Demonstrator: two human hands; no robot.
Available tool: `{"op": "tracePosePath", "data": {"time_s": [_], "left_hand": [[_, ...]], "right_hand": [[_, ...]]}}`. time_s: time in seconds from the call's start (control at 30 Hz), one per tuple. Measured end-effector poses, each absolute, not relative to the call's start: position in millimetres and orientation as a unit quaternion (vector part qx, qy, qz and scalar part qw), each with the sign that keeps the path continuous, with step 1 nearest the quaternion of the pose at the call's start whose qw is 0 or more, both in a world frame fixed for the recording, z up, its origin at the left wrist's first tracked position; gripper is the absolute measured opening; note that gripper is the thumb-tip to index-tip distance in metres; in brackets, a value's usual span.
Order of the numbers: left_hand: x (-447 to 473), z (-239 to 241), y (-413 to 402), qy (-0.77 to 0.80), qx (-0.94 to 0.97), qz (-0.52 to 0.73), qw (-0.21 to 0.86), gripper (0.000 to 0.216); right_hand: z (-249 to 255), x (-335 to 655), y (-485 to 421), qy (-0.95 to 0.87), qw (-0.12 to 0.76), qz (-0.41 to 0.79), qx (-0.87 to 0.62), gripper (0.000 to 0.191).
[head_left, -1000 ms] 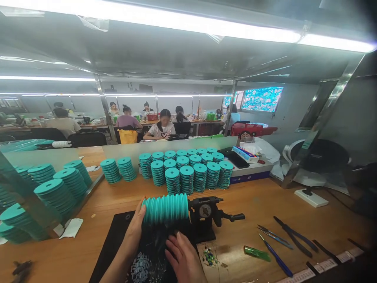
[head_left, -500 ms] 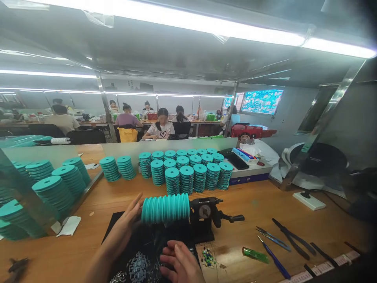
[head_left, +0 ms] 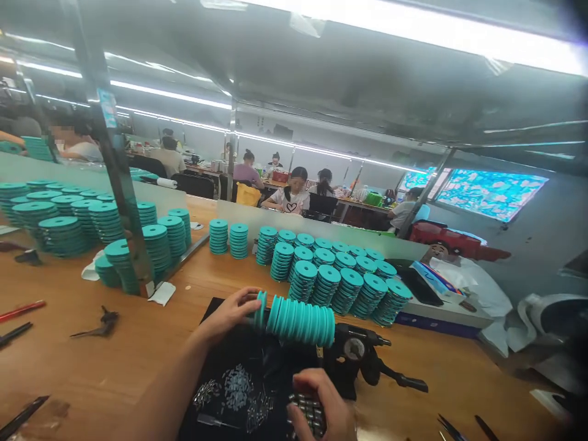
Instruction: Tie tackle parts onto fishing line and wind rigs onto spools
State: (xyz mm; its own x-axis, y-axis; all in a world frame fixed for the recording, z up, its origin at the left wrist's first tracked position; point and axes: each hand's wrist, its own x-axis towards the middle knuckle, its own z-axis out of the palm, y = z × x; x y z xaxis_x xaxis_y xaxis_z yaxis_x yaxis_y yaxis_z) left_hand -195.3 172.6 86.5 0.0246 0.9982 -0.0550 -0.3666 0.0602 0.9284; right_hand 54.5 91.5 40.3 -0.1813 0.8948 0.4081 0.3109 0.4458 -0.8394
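Note:
A row of teal slotted discs (head_left: 301, 320) lies stacked sideways on the spindle of a black hand-cranked winder (head_left: 353, 349). My left hand (head_left: 232, 313) grips a single teal disc (head_left: 261, 310), which stands slightly apart from the end of the row. My right hand (head_left: 324, 407) is low over the black mat (head_left: 220, 401), its fingers around a ribbed dark piece with metal studs (head_left: 307, 409). That piece is partly hidden by the fingers. Small silvery metal parts (head_left: 236, 387) lie scattered on the mat between my hands.
Several upright stacks of teal discs (head_left: 326, 285) stand beyond the winder on the wooden bench (head_left: 114, 361). More stacks (head_left: 64, 226) stand at the left behind a glass partition (head_left: 138, 242). Pliers (head_left: 103, 323) lie on the bench. Co-workers (head_left: 291, 199) sit at benches farther away.
The view has swung left and tilted. My left hand has moved to the row's end and one disc now stands apart. My right hand has shifted right onto the ribbed piece.

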Motion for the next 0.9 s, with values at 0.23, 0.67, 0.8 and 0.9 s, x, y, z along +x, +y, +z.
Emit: {"op": "tracePosePath", "data": {"time_s": [0.23,0.67,0.8,0.9], "left_hand": [[-201,65,168,0.346,0.262,0.696,0.572,0.031],[-148,46,142,0.393,0.373,0.709,0.451,0.024],[-160,54,139,0.425,0.446,0.656,0.435,0.020],[-165,57,142,0.433,0.467,0.641,0.429,0.021]], "right_hand": [[107,21,148,-0.884,0.276,-0.093,-0.365,0.055],[108,-7,185,-0.900,0.152,-0.139,-0.383,0.071],[109,-7,187,-0.908,0.145,-0.131,-0.371,0.087],[113,-2,186,-0.916,0.142,-0.130,-0.353,0.097]]}}
